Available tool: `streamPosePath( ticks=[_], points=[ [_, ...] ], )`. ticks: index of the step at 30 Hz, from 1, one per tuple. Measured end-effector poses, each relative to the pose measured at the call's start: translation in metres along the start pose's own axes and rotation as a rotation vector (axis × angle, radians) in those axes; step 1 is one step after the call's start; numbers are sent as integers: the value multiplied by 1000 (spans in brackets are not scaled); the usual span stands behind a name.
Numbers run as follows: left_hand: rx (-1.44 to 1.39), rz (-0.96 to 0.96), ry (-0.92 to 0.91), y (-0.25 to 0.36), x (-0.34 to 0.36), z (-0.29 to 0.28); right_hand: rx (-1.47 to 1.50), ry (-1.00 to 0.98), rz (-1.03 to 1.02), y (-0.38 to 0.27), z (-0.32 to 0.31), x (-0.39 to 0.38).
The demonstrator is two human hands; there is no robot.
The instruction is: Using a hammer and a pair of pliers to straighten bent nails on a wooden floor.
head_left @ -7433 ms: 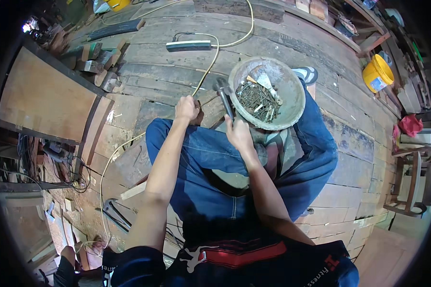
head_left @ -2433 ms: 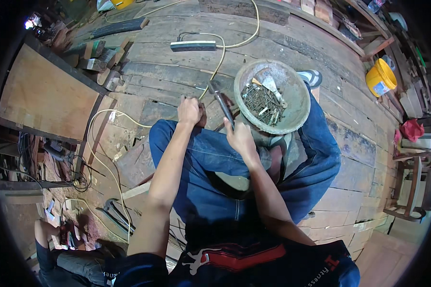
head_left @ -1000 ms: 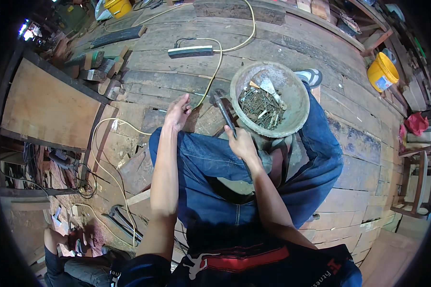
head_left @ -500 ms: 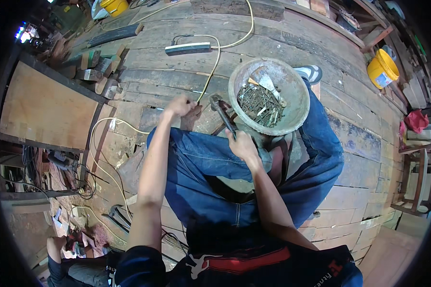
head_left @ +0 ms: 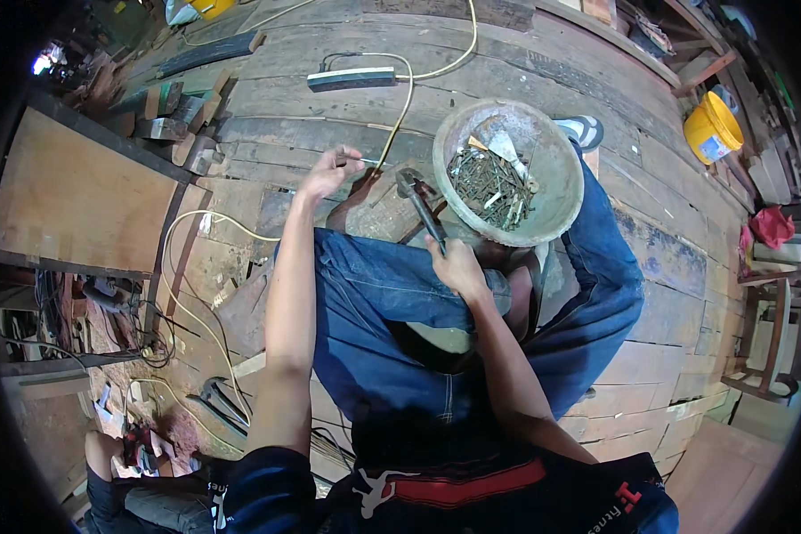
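Note:
My left hand (head_left: 334, 169) is raised above a dark wooden block (head_left: 392, 196), pinching a thin piece that looks like a nail. My right hand (head_left: 454, 262) grips a hammer (head_left: 427, 218) by its dark handle, the head lying over the block, left of a round grey basin (head_left: 552, 205). The basin rests by my bent right leg and holds several nails (head_left: 489, 187) and a pale scraper. I sit cross-legged in blue jeans.
A co-worker's arm and leg (head_left: 105, 463) are at lower left. Around me are a framed panel (head_left: 84, 187), stacked offcuts (head_left: 178, 125), a power strip (head_left: 351, 78) with yellow cord, a yellow bucket (head_left: 712, 125), red cloth (head_left: 772, 227) and a wooden chair (head_left: 765, 338).
My left hand has left the block and moved up and leftward, its fingers now showing a thin piece. The hammer in my right hand stays nearly in place.

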State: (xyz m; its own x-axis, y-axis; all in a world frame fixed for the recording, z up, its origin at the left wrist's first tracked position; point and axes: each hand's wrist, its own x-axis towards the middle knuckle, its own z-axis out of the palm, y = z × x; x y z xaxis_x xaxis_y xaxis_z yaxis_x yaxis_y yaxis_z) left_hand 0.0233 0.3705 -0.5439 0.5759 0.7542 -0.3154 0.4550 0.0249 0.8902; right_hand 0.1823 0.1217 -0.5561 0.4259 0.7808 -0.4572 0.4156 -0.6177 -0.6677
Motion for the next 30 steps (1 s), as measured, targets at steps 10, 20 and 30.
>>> streamPosePath(
  ticks=[10,20,30],
  points=[
    [159,92,-144,-18,20,5,68,-20,-44,-4,-4,-5],
    [604,218,-37,-29,28,26,114,-91,60,-15,-16,-11],
    [777,296,-170,-24,23,38,162,-87,26,-13,-18,-10]
  ],
)
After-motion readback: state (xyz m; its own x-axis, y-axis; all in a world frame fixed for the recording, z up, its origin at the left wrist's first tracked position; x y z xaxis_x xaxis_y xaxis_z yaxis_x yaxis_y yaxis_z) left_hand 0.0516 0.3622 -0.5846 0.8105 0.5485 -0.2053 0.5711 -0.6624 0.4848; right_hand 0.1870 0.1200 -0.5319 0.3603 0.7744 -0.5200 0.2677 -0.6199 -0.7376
